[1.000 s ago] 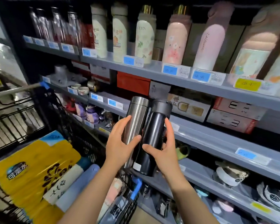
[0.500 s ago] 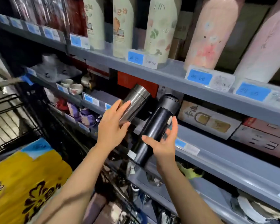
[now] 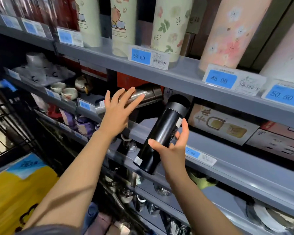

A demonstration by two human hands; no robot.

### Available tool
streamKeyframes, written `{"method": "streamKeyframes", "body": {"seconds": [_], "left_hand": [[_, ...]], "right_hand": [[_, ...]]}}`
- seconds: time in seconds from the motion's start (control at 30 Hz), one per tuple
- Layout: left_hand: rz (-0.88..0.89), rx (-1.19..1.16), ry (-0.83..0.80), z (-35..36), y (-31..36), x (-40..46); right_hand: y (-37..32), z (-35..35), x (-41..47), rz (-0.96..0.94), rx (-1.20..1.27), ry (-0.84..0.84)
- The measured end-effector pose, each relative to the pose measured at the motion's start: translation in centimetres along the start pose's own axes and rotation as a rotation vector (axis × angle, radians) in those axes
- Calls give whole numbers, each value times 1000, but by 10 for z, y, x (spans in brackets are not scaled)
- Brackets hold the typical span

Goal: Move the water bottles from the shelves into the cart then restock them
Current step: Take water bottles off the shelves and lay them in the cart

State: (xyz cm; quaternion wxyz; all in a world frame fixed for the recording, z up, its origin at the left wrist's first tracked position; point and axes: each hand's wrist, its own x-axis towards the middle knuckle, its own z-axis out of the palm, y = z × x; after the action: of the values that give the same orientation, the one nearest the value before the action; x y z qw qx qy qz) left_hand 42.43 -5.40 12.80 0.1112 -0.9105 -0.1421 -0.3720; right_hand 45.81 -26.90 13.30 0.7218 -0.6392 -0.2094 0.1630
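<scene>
Two flasks are held at the lip of the middle shelf (image 3: 227, 168).

The steel flask (image 3: 143, 97) is pressed almost flat into the dark gap under the upper shelf (image 3: 176, 77) by the straightened fingers of the left hand (image 3: 119, 112); little room is left above it. The black flask (image 3: 163, 133) is gripped, tilted, by the right hand (image 3: 171, 150), with its base outside the shelf edge and its cap just beside a printed box (image 3: 224, 122). Half a second earlier both flasks were tilted further out from the shelf. The cart (image 3: 5, 126) is seen at the left.
</scene>
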Motion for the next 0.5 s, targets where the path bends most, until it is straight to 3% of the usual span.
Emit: {"method": "streamKeyframes", "body": {"seconds": [0.27, 0.5], "left_hand": [[97, 65, -17, 33, -27, 35], [-64, -147, -70, 48, -33, 44]], "right_hand": [[4, 14, 11, -36, -35, 49], [7, 20, 18, -65, -71, 45]]}}
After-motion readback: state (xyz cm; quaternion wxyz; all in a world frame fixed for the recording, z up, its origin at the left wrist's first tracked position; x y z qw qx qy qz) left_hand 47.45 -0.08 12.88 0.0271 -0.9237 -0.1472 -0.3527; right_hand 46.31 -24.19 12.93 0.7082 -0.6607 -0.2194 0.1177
